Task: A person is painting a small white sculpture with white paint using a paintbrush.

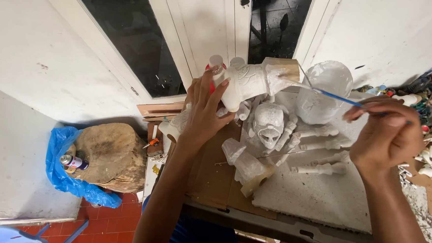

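Note:
My left hand grips a white-painted carved wooden figure, holding it up above the work board. My right hand holds a thin blue-handled paintbrush whose tip touches the figure's bare wooden base. Below lie other white carved pieces: a skull-like mask, a wedge-shaped piece and several baluster-like limbs.
A white-smeared container stands behind the pieces on the paint-stained board. Cardboard covers the board's left part. A wood stump on blue plastic, with a spray can, sits at left. Clutter fills the right edge.

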